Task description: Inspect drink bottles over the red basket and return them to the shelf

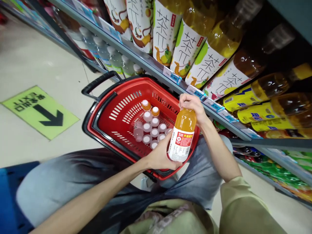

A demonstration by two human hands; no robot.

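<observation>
Above the right side of a red shopping basket (114,130), I hold an orange drink bottle (181,143) with a white and red label. My left hand (161,152) is wrapped round its lower part. At the top, my right hand (193,105) is closed about the neck and cap, which its fingers hide. Inside the basket stand several small bottles with pale caps (154,132); two of them show orange contents (155,112). One clear bottle (138,131) is at their left edge.
Shelves of large tea bottles (163,35) and yellow-labelled bottles (258,113) run along the right, with a shelf edge (168,76) close to my right hand. The basket's black handle (99,83) juts left. A green floor sign (41,112) and a blue crate (14,198) are at left.
</observation>
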